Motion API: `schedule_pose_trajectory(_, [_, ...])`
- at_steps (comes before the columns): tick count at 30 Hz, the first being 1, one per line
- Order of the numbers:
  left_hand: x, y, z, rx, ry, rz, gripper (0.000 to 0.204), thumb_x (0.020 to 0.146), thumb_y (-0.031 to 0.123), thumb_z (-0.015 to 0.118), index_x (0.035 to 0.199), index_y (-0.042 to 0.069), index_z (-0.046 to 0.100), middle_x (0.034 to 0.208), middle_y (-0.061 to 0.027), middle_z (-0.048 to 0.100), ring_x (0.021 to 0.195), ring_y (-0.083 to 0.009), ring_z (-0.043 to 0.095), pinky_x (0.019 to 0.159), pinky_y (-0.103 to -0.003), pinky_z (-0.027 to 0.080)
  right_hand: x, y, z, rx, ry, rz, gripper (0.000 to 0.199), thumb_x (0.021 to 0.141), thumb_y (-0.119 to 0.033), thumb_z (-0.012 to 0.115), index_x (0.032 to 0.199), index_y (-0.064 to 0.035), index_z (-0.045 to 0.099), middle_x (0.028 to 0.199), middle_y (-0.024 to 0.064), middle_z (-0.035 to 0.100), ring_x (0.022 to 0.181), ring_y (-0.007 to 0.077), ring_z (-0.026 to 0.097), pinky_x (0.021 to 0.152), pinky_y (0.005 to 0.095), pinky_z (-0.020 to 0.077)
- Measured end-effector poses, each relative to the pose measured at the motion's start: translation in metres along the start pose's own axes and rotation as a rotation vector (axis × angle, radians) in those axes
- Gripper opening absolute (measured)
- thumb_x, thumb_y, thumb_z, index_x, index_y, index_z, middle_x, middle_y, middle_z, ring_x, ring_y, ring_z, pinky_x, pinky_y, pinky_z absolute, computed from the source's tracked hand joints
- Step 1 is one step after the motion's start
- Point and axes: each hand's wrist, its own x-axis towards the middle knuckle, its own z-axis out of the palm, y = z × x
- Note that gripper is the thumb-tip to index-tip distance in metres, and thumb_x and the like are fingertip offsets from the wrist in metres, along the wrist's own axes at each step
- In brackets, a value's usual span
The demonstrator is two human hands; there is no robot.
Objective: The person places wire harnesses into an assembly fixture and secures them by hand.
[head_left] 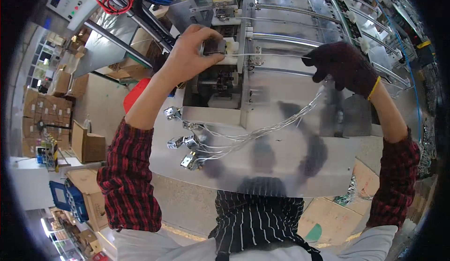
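Observation:
My bare left hand pinches a small metal component between thumb and fingers, at a white holder on the machine's left edge. From there a thin white wire runs nearly straight to the right. Its far end goes into the closed fingers of my right hand, which wears a dark glove. Below, on the shiny metal worktop, lies a bundle of white wires. Several small silvery metal components sit at its left ends. The bundle's right end reaches up toward the gloved hand.
Metal rails cross the machine beyond my hands. At the upper left stand a control box with blue digits and a coil of red cable. Cardboard boxes are on the left, and a red object is beside the worktop.

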Motion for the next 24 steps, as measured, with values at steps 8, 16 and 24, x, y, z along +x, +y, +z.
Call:
schedule_pose_trajectory(8, [0.000,-0.015,0.009,-0.013,-0.010,-0.019,0.029,0.073,0.017,0.075,0.097,0.004,0.065,0.098,-0.0104,0.062,0.096,-0.0273,0.058,0.079,-0.035,0.050,0.013,-0.001,0.003,-0.082,0.007,0.120,0.024,0.091,-0.009,0.056,0.112,0.0001,0.064,0.101,0.0088,0.069,0.079,0.0151,0.069,0.063,0.0251,0.0524])
schedule_pose_trajectory(16, [0.008,0.014,0.034,0.421,0.095,0.169,0.025,0.076,0.023,0.074,0.076,0.001,0.061,0.096,-0.0125,0.063,0.094,-0.0283,0.060,0.077,-0.038,0.051,-0.010,0.035,0.000,-0.434,0.040,-0.066,0.026,0.089,-0.010,0.053,0.113,-0.0071,0.063,0.102,0.0125,0.068,0.076,0.0181,0.070,0.065,0.0316,0.0561])
schedule_pose_trajectory(24, [-0.005,0.018,0.027,0.391,0.171,0.166,0.025,0.071,0.015,0.079,0.082,-0.003,0.064,0.094,-0.0146,0.063,0.084,-0.0310,0.060,0.072,-0.037,0.050,-0.144,0.085,-0.091,-0.384,0.416,-0.035,0.024,0.082,-0.001,0.058,0.103,-0.0024,0.068,0.093,0.0134,0.071,0.077,0.0186,0.070,0.071,0.0301,0.0567])
